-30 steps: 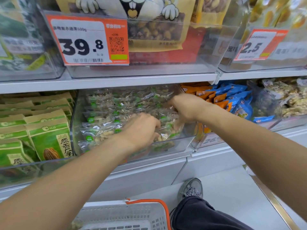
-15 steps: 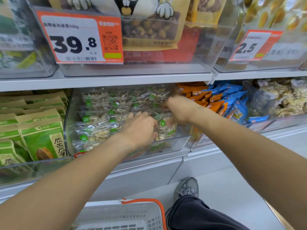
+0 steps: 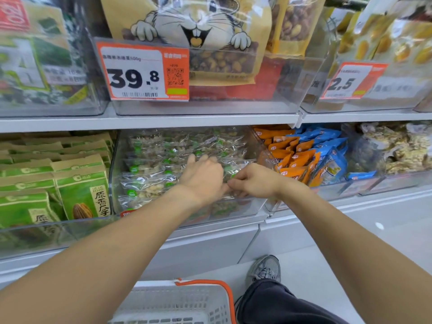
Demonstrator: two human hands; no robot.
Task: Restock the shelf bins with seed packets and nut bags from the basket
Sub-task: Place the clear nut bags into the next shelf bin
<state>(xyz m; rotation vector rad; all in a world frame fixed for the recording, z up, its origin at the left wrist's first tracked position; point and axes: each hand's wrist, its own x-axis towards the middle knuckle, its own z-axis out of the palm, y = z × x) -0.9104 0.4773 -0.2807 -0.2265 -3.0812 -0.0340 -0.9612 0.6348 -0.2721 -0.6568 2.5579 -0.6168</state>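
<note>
Landmark: clear bin (image 3: 233, 208), lower shelf, centre.

- Nut bags (image 3: 149, 183) heaped in bin, stack near rim height.
- Left hand (image 3: 203, 181) over heap, fingers straight, lightly spread, pressing down on bags.
- Right hand (image 3: 253, 181) at bin's right front, fingers curled, seemingly pinching edge of one bag; exact contact hard to tell.
- Basket (image 3: 187, 302) below bin, on floor; contents not visible.

Risks, judged:
- Slick film, pile high: bags may slide over front rim onto floor.
- Hard pressing may crush nuts or split seams.
- Stray bag may spill into orange packets (image 3: 289, 157) right of bin.
</note>
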